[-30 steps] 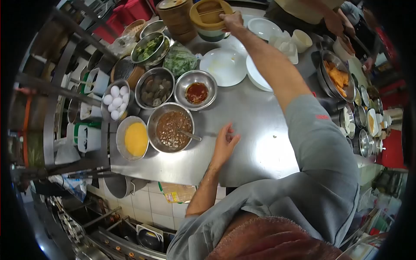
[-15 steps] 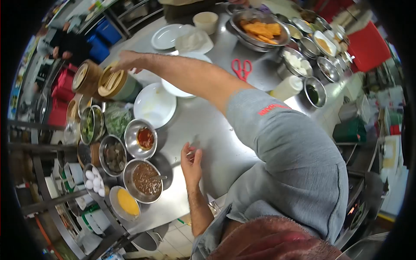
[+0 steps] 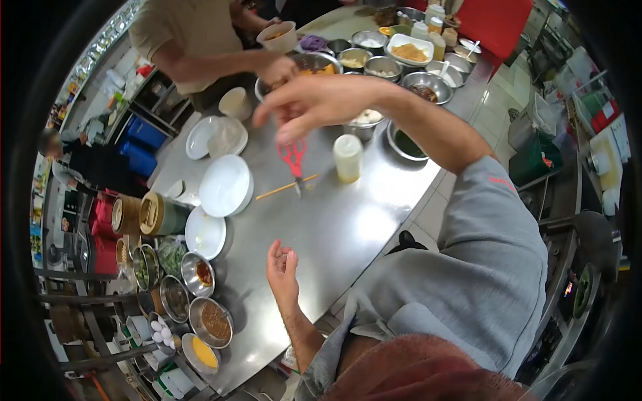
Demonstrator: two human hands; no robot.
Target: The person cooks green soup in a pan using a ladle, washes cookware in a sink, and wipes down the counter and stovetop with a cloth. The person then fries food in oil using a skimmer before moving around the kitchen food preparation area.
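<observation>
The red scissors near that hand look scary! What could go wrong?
The right hand is near the red scissors in this view, so a careless grab might nick a finger on the blades. The bottle beside them could get knocked over. A co-worker's hand also looks close, so the two hands might bump, though the real gap is hard to judge.

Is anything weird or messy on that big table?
Maybe a bit: a thin stick and red-handled scissors lie crossed, loose on the metal table, near the right hand in the picture, which looks untidy.
</observation>
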